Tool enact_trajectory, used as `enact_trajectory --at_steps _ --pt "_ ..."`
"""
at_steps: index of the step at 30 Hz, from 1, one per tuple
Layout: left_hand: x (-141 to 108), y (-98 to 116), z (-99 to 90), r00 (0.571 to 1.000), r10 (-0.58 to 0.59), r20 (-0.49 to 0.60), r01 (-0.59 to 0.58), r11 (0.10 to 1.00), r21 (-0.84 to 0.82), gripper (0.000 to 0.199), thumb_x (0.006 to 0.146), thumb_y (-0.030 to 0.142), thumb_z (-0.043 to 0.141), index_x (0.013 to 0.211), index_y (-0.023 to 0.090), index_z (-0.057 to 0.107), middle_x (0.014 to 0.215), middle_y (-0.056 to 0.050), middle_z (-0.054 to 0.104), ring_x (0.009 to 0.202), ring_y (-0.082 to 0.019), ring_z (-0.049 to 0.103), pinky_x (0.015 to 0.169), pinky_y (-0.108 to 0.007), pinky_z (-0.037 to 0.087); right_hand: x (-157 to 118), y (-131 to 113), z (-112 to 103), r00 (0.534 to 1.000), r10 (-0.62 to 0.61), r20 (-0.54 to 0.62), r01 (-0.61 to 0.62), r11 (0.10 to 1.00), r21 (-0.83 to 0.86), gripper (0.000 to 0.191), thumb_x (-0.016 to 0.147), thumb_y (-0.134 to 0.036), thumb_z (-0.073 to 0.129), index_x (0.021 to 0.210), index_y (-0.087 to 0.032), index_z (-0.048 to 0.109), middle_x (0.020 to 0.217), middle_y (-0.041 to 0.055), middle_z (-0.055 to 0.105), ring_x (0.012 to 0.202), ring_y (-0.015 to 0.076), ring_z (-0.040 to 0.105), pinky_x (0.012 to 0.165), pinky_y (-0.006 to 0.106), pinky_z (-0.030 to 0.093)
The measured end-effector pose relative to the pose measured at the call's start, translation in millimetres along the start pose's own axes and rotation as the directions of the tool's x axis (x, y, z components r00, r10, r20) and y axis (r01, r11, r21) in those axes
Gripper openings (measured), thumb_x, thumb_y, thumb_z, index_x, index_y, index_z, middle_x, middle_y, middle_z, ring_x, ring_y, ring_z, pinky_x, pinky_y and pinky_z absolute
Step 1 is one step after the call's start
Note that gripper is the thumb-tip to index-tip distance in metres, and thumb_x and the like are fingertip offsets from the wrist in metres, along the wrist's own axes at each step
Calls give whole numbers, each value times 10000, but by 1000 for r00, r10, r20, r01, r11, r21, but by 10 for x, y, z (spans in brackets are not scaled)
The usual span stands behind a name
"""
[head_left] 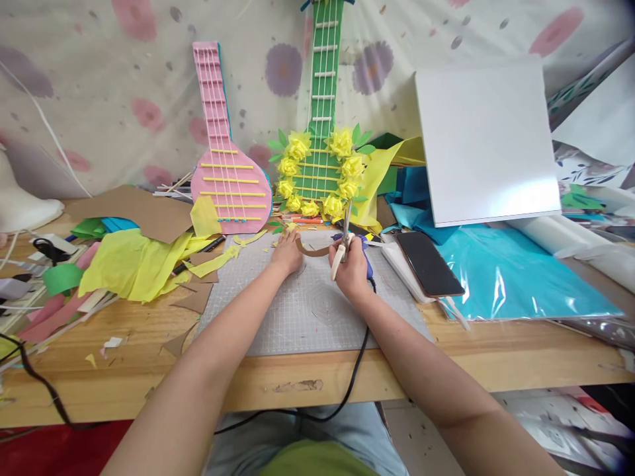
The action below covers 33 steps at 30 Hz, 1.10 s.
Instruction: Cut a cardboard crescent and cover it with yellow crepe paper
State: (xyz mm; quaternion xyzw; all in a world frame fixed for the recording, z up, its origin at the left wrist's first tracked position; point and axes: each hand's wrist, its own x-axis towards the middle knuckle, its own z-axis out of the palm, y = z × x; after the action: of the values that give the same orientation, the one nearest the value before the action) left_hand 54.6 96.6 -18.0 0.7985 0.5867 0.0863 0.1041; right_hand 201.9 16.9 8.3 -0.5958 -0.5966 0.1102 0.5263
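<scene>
Wood makes the top of the table (pixel 446 360), and behind it hangs a pale cloth (pixel 268 26) with pink and purple flowers. On the middle of the table lies a grey mat (pixel 278 330) with fine lines. Beyond the mat stand a pink guitar (pixel 232 186) and, to its right, a green guitar (pixel 317 168) with yellow flowers (pixel 352 166) along both sides of its body. On the left side I see crumpled yellow paper (pixel 129 264) and brown cardboard (pixel 143 205); small scraps are scattered near them. On the right side are a dark phone (pixel 430 263), a shiny blue sheet (pixel 516 277) and a white board (pixel 489 139), which leans upright.

The right hand (pixel 353 268) is closed around the handles of the scissors (pixel 340 259), and the blades point away from the person; how wide they are open, I cannot tell. A curved brown strip (pixel 316 252) is over the far part of the mat, between the two hands. The left hand (pixel 288 254) touches its left end, but whether the fingers pinch it or only press it, I cannot tell. Just beside the right hand is a blue tool (pixel 368 261) with a black cable (pixel 356 370).
</scene>
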Motion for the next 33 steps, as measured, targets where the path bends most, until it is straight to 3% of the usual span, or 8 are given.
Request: enact_trajectory --at_steps 4,8,14,17,22,25,28,33 --pt "-342 -144 -13 970 243 3 -243 970 -1 517 823 137 317 1335 73 361 1428 -137 325 1349 -209 221 1106 -398 173 -36 11 40 999 -21 49 23 999 -24 174 761 -345 470 806 -229 348 786 40 572 715 188 559 646 312 407" --pt "-778 -540 -175 906 417 67 -418 908 4 537 832 150 313 1366 98 318 1444 -103 305 1355 -162 203 1117 -361 163 -59 39 74 997 -24 73 28 998 -61 174 757 -352 463 802 -229 348 778 39 570 707 191 557 635 312 399" --pt "-1278 -1325 -623 934 330 135 -344 933 100 514 881 277 257 1380 162 308 1441 -60 315 1338 -159 256 1107 -379 187 -81 -14 68 988 12 154 6 994 -112 136 739 -310 448 791 -228 353 779 39 578 673 179 531 597 291 369" --pt "-1386 -1492 -892 960 258 110 -275 942 191 542 832 370 380 1346 198 379 1346 -52 467 1267 -199 387 1074 -392 252 -72 -48 79 976 30 214 -10 996 -94 148 730 -319 456 788 -227 355 768 31 571 663 175 518 575 276 357" --pt "-1265 -1348 -1086 980 169 -106 -139 959 247 439 817 497 396 1074 228 631 934 -44 690 1028 -227 567 1004 -401 330 -24 -17 167 920 133 369 -95 988 -117 154 684 -264 501 742 -230 363 705 18 553 636 178 519 558 270 355" --pt "-1103 -1181 -958 963 47 -265 10 978 209 413 852 396 337 1056 199 638 989 -87 665 1012 -241 566 928 -392 395 -2 12 238 913 166 373 -109 979 -171 159 677 -245 531 712 -234 377 665 21 554 623 189 523 540 270 343" --pt "-968 -1023 -730 972 82 -219 -48 987 156 432 845 364 361 1182 181 559 1212 -93 571 1168 -239 473 1000 -395 340 7 18 297 925 172 338 -103 972 -213 148 701 -276 533 717 -236 392 615 17 542 588 195 521 513 268 326" --pt "-869 -933 -411 996 93 9 -94 991 99 621 862 494 298 1367 136 343 1465 -120 248 1359 -262 182 1081 -423 197 6 17 324 923 178 341 -93 963 -251 166 708 -318 538 712 -238 393 595 13 531 567 203 525 508 270 317"
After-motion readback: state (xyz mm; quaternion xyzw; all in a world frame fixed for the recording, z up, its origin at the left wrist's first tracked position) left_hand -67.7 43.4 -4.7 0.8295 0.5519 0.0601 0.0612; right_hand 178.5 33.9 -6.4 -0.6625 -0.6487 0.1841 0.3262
